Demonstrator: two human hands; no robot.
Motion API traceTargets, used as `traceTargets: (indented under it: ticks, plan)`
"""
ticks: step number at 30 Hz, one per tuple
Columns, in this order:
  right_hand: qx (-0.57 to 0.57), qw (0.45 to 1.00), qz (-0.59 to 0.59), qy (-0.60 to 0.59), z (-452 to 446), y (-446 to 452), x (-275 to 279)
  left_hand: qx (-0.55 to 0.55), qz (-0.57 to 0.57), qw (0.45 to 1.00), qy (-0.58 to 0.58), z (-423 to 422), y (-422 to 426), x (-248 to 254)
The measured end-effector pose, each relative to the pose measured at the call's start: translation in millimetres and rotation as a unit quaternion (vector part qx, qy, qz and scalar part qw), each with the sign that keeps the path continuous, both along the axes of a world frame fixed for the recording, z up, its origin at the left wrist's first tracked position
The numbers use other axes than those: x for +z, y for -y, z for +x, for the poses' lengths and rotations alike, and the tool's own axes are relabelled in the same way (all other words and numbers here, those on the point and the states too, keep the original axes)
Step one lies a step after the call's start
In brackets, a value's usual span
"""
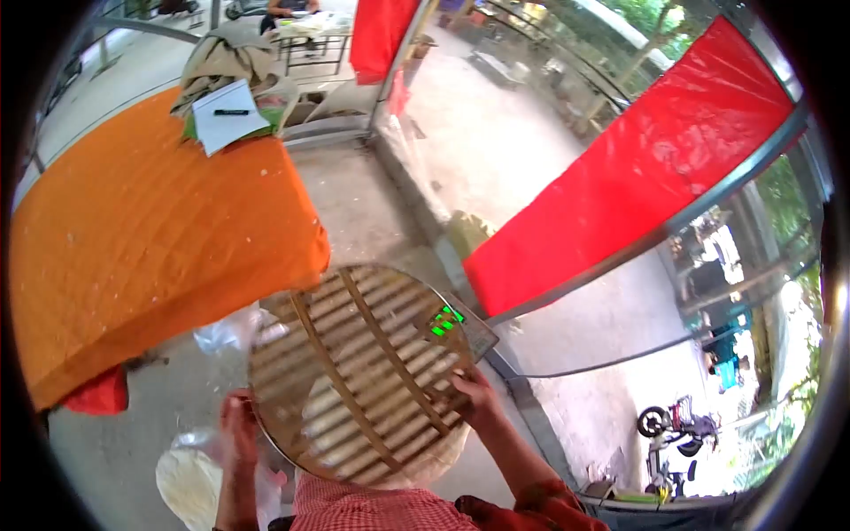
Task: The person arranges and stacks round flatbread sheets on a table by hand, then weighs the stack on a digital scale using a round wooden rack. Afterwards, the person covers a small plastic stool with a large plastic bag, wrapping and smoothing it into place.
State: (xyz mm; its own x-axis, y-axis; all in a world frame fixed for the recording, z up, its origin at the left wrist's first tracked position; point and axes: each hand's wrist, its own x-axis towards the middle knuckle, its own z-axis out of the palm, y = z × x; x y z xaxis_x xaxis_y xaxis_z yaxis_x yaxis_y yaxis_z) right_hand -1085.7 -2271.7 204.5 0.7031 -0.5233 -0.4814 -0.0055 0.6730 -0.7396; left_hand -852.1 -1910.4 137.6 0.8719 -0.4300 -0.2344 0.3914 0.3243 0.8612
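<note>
A round slatted wooden lid or rack (354, 372) is held flat in front of my body, between both hands. My left hand (239, 425) grips its left edge, fingers curled at the rim. My right hand (476, 398) holds the lower right edge. Through the gaps between the slats something pale shows underneath. Green lit digits (446, 321) of a scale display shine at the disc's upper right edge. Low at the left, beside my left forearm, is a pale round mass (189, 487) with clear plastic around it.
An orange-covered table (159, 230) stands at the left, with a white paper (228, 117) and a black pen on it. Red sheeting (620, 168) hangs on a metal frame at the right. Motorbikes (677, 425) stand beyond. A person (288, 11) is at a far table.
</note>
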Motion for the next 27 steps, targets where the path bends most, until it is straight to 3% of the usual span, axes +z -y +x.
traceTargets:
  ticks: [1,4,6,8,9,10,13,15,16,19,21,22,26,27]
  plan:
    - [0.013,1.0,0.002,-0.001,26,-5,-2,0.059,0.025,0.997,-0.031,13,-10,14]
    - [0.011,0.988,0.025,0.152,145,-23,-13,0.175,0.06,0.978,-0.096,48,-67,-7]
    - [-0.022,0.99,0.011,0.138,214,-23,-44,0.18,0.075,0.972,-0.134,40,-132,-71]
    - [-0.018,0.987,0.03,0.16,291,-27,-79,0.208,0.111,0.96,-0.147,9,-171,-106]
    - [0.04,0.983,0.046,0.171,325,-22,-103,0.186,0.148,0.951,-0.197,-13,-193,-119]
    - [0.009,0.98,0.025,0.196,365,-34,-108,0.166,0.182,0.938,-0.245,-33,-209,-128]
    - [-0.023,0.989,0.024,0.141,448,-48,-143,0.184,0.201,0.912,-0.306,-91,-212,-125]
    - [0.028,0.988,-0.137,-0.066,463,-57,-112,0.162,0.249,0.89,-0.347,-116,-206,-116]
    - [0.056,0.961,-0.214,-0.168,461,-62,-103,0.165,0.259,0.876,-0.371,-127,-203,-112]
    - [0.085,0.861,-0.431,-0.257,444,-51,-145,0.135,0.214,0.89,-0.379,-152,-203,-121]
    - [0.133,0.856,-0.491,-0.094,382,-51,-150,0.132,0.209,0.899,-0.361,-156,-191,-117]
    - [0.199,0.904,-0.378,-0.019,336,-61,-131,0.123,0.198,0.909,-0.345,-157,-186,-116]
    - [0.27,0.849,-0.452,0.047,124,-97,-129,0.07,0.177,0.942,-0.278,-159,-149,-108]
    - [0.303,0.821,-0.482,-0.05,73,-103,-126,0.055,0.181,0.947,-0.261,-167,-140,-106]
